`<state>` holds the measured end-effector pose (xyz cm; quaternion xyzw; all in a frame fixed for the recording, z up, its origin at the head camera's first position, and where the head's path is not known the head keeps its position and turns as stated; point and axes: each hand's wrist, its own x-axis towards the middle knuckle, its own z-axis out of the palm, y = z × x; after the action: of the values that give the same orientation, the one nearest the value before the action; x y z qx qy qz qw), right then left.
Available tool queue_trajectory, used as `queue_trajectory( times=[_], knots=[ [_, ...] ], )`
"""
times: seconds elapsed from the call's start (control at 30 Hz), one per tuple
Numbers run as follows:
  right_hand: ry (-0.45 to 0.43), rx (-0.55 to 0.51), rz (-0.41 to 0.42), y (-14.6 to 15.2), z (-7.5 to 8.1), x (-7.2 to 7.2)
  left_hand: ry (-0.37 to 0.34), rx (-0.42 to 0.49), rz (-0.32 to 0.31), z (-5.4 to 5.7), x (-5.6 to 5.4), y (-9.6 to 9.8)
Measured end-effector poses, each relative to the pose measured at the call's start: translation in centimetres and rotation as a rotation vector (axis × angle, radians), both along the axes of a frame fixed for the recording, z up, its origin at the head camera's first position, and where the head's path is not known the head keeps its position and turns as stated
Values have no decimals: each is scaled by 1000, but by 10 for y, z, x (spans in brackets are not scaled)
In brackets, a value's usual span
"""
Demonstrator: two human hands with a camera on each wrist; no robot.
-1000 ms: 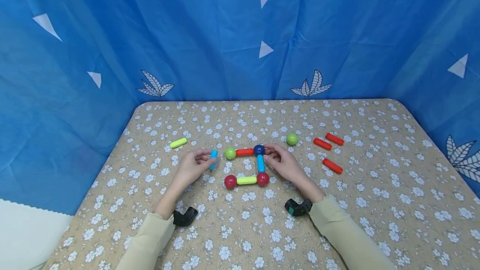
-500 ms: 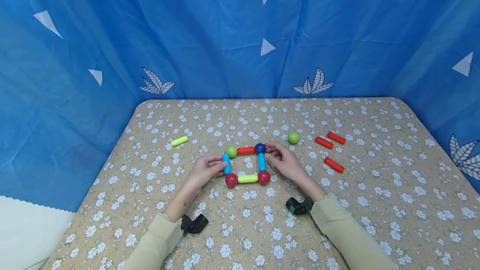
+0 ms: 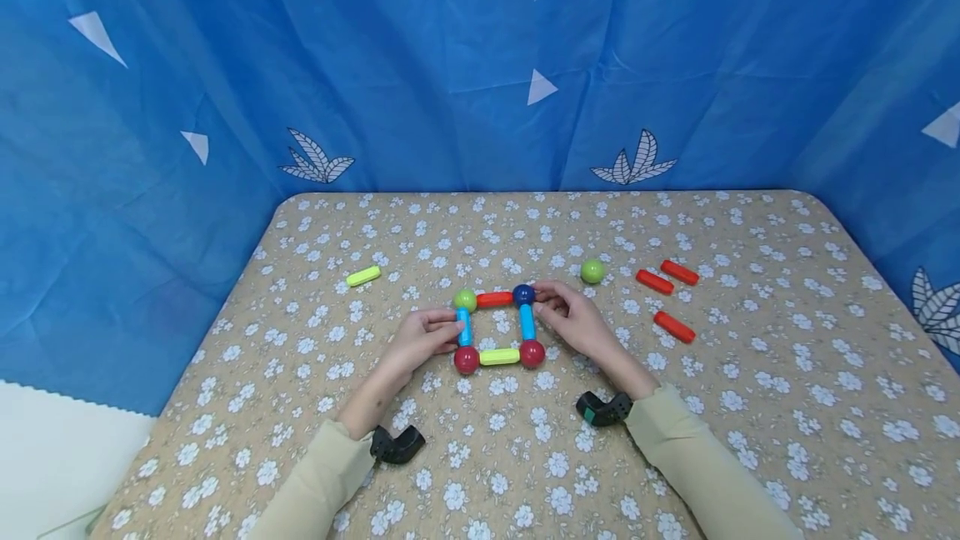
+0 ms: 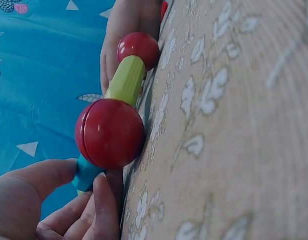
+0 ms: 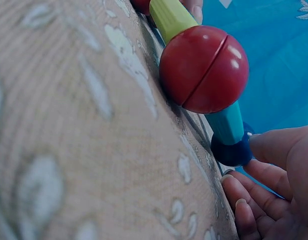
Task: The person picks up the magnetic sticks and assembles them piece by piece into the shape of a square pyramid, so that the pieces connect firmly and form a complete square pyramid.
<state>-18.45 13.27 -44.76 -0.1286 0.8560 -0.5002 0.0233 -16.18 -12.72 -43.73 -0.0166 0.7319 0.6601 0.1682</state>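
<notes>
A square of rods and balls lies on the table. My left hand [image 3: 424,338] pinches the light blue rod [image 4: 86,172] on its left side between thumb and fingers. That rod spans from a green ball [image 3: 465,299] to a red ball [image 4: 111,134]. With thumb and index finger, my right hand [image 3: 576,322] holds the dark blue ball [image 5: 232,150] at the far right corner. A red rod [image 3: 495,299] forms the far side and a yellow-green rod [image 3: 499,356] the near side. On the right, another blue rod [image 5: 226,125] runs to the second red ball [image 5: 203,69].
A loose yellow-green rod [image 3: 363,276] lies to the left. Beyond my right hand is a loose green ball [image 3: 592,271], and farther right are red rods [image 3: 674,327]. The flowered tablecloth [image 3: 525,473] runs back to a blue curtain [image 3: 420,65].
My left hand has brought the blue rod rightward into the gap between the green ball and the left red ball. My right hand has stayed at the dark blue ball.
</notes>
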Motion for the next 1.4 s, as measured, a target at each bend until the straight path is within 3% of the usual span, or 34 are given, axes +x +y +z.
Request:
queue_trajectory(
  times=[0.13, 0.3, 0.7, 1.03, 1.23, 1.3, 1.37, 1.4],
  knots=[
    [6, 6, -4, 2, 0, 0, 7, -48, -12, 2, -1, 4],
    [1, 3, -9, 3, 1, 0, -16, -96, 15, 2, -2, 9],
    [-12, 0, -21, 4, 2, 1, 4, -89, 75, -1, -1, 14],
    [3, 9, -19, 3, 2, 0, 86, -233, 24, 2, 3, 13],
    [1, 8, -15, 2, 2, 0, 109, -230, 17, 8, 6, 14],
    [-3, -1, -9, 1, 2, 0, 134, -220, -8, 8, 6, 11],
    [-2, -7, 1, 1, 2, -1, 183, -232, -68, 9, 6, 8],
    [0, -8, 7, 1, 2, -1, 212, -247, -105, 4, 4, 5]
  ],
)
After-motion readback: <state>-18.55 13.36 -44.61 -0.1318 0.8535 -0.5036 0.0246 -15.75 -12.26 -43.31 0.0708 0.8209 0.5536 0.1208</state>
